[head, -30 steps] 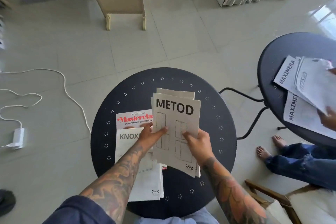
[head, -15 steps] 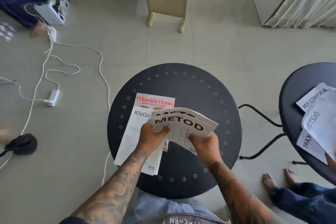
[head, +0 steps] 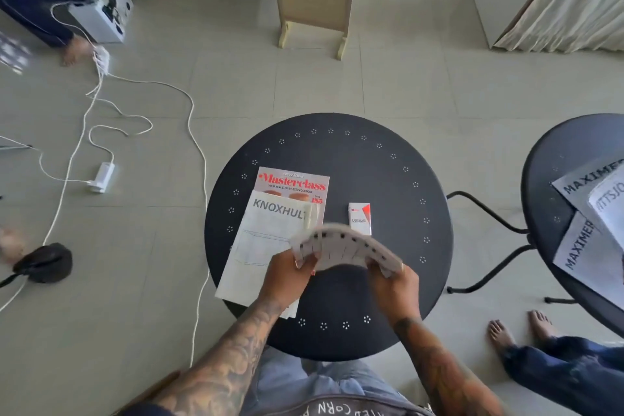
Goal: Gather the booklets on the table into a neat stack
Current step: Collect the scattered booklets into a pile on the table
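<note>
Booklets lie in two places on the round black table (head: 337, 152): a loose pile on its left part, and a bundle held above its middle. Far left on the floor: white cable (head: 199, 145) and power adapter (head: 101, 176). On the table's left, KNOXHULT booklet (head: 266, 246) lies face up, overlapping the lower half of the Masterclass cookbook (head: 293, 184); both flat, edges not squared. Left hand (head: 287, 275) closed on the left end of the held bundle (head: 344, 248), thumb on top, fingers curled beneath; forearm crosses the KNOXHULT booklet's near corner. Bundle blurred, bowed upward in an arch, clear of the tabletop; cover text not readable. Just beyond it, a small white-and-red VESS pack (head: 360, 218) lies on the table. Right hand (head: 393, 284) clamped on the bundle's right end, fingers wrapped under. Far right, second dark table (head: 540, 213) with MAXIMERA sheets (head: 584, 246); bare feet (head: 520, 328) on the floor below. Against half a second ago: bundle then showed its METOD cover tilted toward camera, now turned flatter and more curved; VESS pack, hidden then, now in sight; both hands keep their grip on the same ends.
</note>
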